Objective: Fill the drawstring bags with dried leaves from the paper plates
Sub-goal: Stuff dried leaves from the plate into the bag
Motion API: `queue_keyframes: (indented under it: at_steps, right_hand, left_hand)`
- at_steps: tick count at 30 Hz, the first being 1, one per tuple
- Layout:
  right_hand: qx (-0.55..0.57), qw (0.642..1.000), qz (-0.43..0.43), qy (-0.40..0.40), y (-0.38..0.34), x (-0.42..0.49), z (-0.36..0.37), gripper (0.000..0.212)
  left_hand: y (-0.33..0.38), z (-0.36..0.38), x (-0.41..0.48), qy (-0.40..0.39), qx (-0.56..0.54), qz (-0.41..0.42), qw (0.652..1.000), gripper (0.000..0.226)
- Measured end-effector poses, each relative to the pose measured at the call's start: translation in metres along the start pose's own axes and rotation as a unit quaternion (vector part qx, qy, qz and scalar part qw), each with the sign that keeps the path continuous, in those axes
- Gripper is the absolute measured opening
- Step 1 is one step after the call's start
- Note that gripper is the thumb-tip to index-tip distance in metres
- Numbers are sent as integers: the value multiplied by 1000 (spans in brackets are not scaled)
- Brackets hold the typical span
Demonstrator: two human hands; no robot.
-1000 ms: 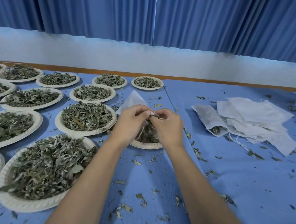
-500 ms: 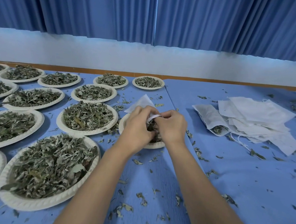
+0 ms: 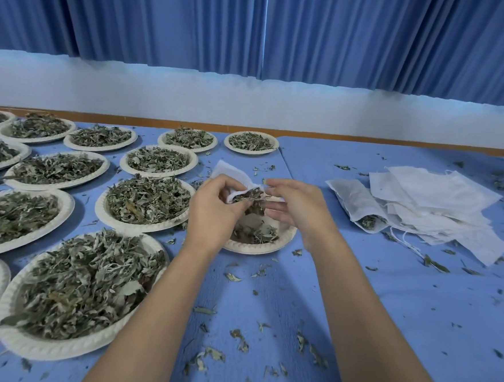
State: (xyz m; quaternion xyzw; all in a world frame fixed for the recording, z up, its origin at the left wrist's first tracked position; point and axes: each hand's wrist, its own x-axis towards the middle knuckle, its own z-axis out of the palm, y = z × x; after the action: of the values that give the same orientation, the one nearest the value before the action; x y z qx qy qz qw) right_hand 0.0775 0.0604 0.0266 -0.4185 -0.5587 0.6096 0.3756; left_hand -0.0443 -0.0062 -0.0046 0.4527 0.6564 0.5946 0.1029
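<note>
A white drawstring bag [image 3: 227, 171] hangs over a paper plate [image 3: 283, 244] that holds a small heap of dried leaves [image 3: 254, 231]. My left hand [image 3: 213, 209] grips the bag's near side, fingers curled round its mouth. My right hand [image 3: 296, 207] pinches the mouth's other edge with thumb and forefinger, its other fingers fairly straight. Dried leaves show in the bag's mouth [image 3: 249, 194] between the two hands. The lower part of the bag is hidden behind my left hand.
Several paper plates heaped with dried leaves, such as the near plate [image 3: 64, 347], fill the left half of the blue table. A pile of white bags [image 3: 432, 203], one partly filled bag [image 3: 354, 205] beside it, lies at the right. Loose leaves [image 3: 239, 339] litter the cloth.
The two hands have drawn slightly apart, spreading the bag's mouth so leaves show in it. My right hand's fingers have straightened from a tighter curl.
</note>
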Motion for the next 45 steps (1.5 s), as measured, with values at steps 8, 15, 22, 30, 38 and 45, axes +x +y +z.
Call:
queue_keyframes:
  at_steps: [8, 15, 22, 30, 38, 45]
  right_hand:
    - [-20, 998, -44, -34, 14, 2, 6, 11]
    - [-87, 990, -112, 17, 22, 5, 12, 6]
    - [-163, 970, -173, -56, 17, -2, 18, 19]
    - [-177, 969, -168, 36, 20, 2, 21, 13]
    - [-179, 966, -179, 60, 20, 0, 21, 12]
    - [-189, 962, -189, 50, 21, 0, 22, 9]
  left_hand:
    - [-6, -4, 8, 6, -99, -56, 993, 26]
    - [-3, -5, 8, 24, -80, -63, 995, 28]
    - [-5, -2, 11, 141, 36, -70, 987, 17]
    - [-3, 3, 7, 94, 42, -42, 994, 21]
    - [2, -4, 9, 3, -161, -119, 980, 10]
    - [-5, 3, 8, 48, -57, -33, 997, 31]
